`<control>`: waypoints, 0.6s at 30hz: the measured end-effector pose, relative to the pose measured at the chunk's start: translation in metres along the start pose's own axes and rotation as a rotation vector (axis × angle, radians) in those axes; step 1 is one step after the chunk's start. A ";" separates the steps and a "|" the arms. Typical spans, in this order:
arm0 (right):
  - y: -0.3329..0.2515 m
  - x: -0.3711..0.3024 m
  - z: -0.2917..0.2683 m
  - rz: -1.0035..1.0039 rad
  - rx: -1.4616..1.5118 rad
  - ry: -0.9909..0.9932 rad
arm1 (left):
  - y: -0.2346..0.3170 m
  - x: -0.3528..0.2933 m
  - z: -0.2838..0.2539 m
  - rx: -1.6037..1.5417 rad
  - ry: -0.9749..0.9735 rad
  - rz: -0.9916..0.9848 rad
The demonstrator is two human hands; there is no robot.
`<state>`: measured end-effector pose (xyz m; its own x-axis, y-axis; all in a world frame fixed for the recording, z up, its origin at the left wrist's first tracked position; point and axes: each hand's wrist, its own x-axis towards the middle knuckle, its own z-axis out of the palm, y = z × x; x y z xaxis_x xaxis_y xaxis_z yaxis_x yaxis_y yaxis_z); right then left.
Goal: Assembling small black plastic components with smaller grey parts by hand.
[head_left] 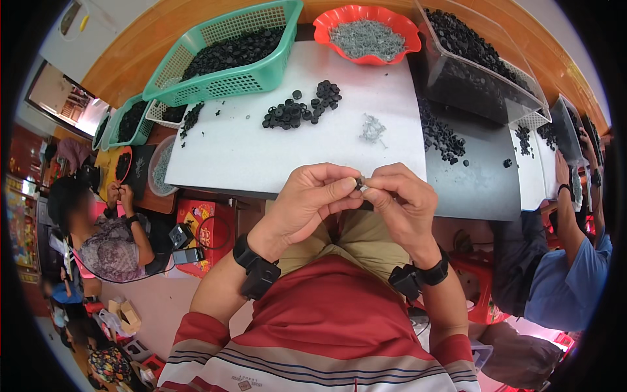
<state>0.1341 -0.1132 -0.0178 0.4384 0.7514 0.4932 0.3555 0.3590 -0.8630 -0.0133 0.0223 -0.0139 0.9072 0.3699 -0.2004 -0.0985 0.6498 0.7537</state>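
Both hands raised close together over the lap, at the near edge of the white counter (261, 157). Left hand (307, 199) comes in from lower left, wrist bent, thumb and forefinger pinched shut on a tiny dark part (360, 181). Right hand (405, 202) mirrors it from lower right, fingers (382, 196) curled and pinched on the same small part; fingertips of both hands touching at it. Part too small to tell its shape; looks dark with a pale metallic bit. Black bands with boxy units on both wrists.

Counter surface smooth, matte white. On it a loose heap of small black round caps (304, 108), ring-like, some stacked, and well apart to the right a little tangle of thin grey wire pieces (372, 129). Behind them a green plastic mesh basket (215, 81) full of the same black caps, a glossy red scalloped bowl (326, 29) holding grey metal bits, and a clear plastic bin (483, 98) with more black parts. Scattered black caps (441, 137) on a grey sheet at right.

Under the counter at left, a red box (199, 219) with yellow print, standing on the floor.
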 end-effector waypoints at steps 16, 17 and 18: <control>0.006 -0.005 0.000 0.080 0.035 -0.003 | -0.004 0.003 0.006 0.091 0.043 0.042; 0.006 -0.005 -0.001 0.067 0.015 0.003 | -0.003 0.003 0.006 0.092 0.042 0.042; 0.006 -0.005 -0.001 0.053 -0.004 0.009 | -0.002 0.003 0.007 0.089 0.036 0.034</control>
<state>0.1349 -0.1151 -0.0251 0.4637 0.7643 0.4481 0.3355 0.3166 -0.8873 -0.0074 0.0174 -0.0120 0.8886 0.4152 -0.1951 -0.0904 0.5755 0.8128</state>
